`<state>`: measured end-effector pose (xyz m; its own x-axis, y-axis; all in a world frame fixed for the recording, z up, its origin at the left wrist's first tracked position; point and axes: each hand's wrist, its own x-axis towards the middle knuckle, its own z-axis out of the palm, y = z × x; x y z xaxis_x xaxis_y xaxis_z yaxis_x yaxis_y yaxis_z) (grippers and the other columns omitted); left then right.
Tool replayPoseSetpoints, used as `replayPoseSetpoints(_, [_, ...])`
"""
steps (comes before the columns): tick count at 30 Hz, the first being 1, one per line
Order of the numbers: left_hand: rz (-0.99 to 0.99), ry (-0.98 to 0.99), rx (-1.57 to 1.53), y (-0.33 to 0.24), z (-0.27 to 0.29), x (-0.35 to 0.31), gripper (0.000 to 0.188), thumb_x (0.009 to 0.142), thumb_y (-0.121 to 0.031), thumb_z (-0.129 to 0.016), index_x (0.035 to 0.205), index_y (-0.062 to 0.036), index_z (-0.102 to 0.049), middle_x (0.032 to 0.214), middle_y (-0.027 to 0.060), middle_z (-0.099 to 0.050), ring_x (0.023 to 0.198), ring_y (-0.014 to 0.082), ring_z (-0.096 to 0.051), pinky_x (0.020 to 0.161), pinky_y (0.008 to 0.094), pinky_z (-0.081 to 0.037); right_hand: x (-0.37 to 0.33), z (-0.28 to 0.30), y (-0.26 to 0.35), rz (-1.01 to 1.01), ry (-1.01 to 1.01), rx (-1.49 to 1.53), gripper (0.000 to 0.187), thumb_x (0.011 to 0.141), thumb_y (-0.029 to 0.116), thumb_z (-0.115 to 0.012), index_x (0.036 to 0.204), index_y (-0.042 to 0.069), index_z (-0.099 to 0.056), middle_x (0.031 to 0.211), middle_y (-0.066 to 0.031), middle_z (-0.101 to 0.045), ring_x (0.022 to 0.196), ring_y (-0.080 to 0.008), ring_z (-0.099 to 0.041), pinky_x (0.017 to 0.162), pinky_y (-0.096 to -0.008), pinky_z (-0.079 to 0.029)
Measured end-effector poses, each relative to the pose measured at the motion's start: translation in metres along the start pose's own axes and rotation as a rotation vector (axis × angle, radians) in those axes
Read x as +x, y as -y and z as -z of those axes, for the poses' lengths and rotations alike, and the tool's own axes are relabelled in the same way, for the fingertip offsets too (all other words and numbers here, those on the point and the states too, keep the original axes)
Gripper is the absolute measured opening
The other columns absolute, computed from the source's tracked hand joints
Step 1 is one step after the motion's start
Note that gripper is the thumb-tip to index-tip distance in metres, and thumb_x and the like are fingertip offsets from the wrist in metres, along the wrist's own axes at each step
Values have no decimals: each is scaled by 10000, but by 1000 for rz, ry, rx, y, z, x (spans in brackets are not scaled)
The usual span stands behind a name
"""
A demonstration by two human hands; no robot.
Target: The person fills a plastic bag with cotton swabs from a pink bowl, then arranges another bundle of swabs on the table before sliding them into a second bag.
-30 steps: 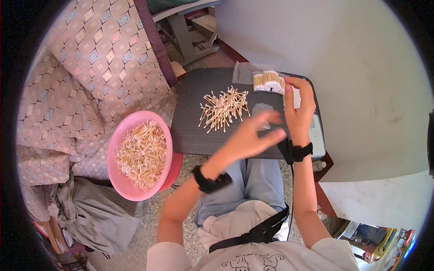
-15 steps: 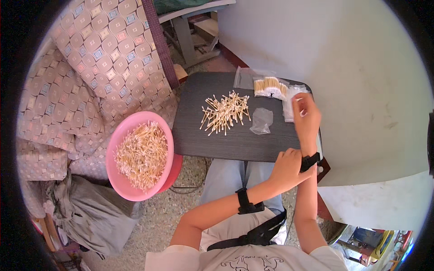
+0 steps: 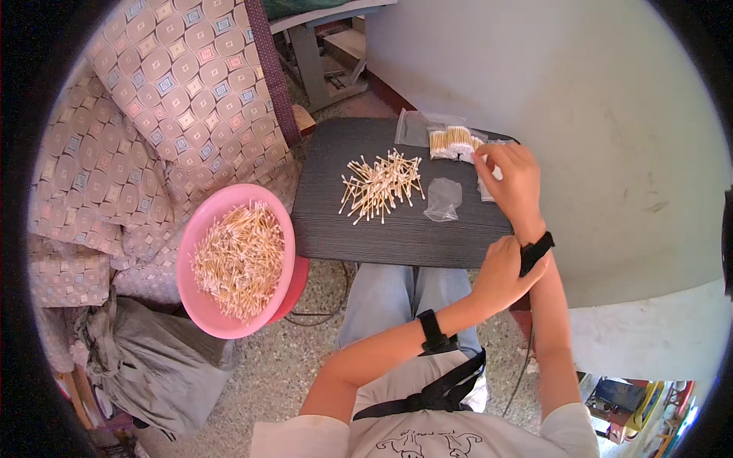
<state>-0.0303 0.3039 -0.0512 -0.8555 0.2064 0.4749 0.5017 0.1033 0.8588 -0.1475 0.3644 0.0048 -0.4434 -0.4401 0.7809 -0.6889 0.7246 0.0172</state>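
Note:
My left hand is wrapped round my right wrist, against its black wristband. My right hand hovers over the table's far right part with curved fingers, a gap between thumb and forefinger, and nothing visible in it. Its fingertips are beside packed cotton swabs, partly covering the clear plastic bags there; whether they touch cannot be told. A small empty clear bag lies to the left of this hand. Further left, loose cotton swabs with wooden sticks are heaped on the dark table.
A pink basin full of loose cotton swabs stands left of the table, on something red. Patterned cushions and a grey cloth bag are at the left. A pale wall bounds the right side. Another clear bag lies at the back.
My right hand has shifted slightly up and left, toward the packed swabs. My left hand has moved right and up along with the wrist it holds.

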Motion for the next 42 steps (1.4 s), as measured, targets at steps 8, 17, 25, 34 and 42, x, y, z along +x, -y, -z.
replayPoseSetpoints(8, [0, 299, -220, -20, 15, 19, 494, 879, -335, -586, 1166, 50, -470, 1094, 227, -547, 1051, 389, -500, 905, 440, -389, -9, 45, -47, -1103, -188, 1646, 133, 892, 154, -591, 783, 79, -602, 569, 12, -481, 528, -93, -460, 531, -286, -384])
replayPoseSetpoints(17, [-111, 110, 419, 86, 130, -3, 263, 779, -71, -663, 1030, -51, -586, 969, 132, -612, 895, 293, -581, 776, 381, -460, -76, -6, 2, -482, 370, 335, 173, 786, 154, -673, 929, 76, -615, 838, -84, -609, 765, -243, -632, 657, -351, -499])
replayPoseSetpoints(25, [9, 65, 472, 115, 112, 13, 320, 749, -21, -673, 1051, -40, -567, 889, 114, -540, 854, 271, -592, 742, 347, -497, -89, -52, 23, -401, 450, 294, 278, 743, 63, -672, 1011, 52, -598, 978, -111, -552, 794, -316, -593, 677, -360, -492])
replayPoseSetpoints(34, [2, -205, 281, 109, 86, 28, 187, 726, 109, -624, 838, -15, -539, 746, 78, -475, 624, 185, -528, 563, 285, -464, -75, -41, 32, -660, 192, 377, 310, 720, -98, -563, 1003, 27, -549, 981, -118, -507, 714, -265, -581, 628, -353, -478])
replayPoseSetpoints(42, [13, -290, 203, 97, 59, 35, 204, 732, 106, -584, 821, -42, -474, 768, 105, -477, 621, 309, -563, 519, 387, -447, -76, -32, 40, -761, 59, 192, 262, 723, -119, -537, 944, 22, -529, 952, -107, -478, 642, -239, -536, 596, -353, -446])
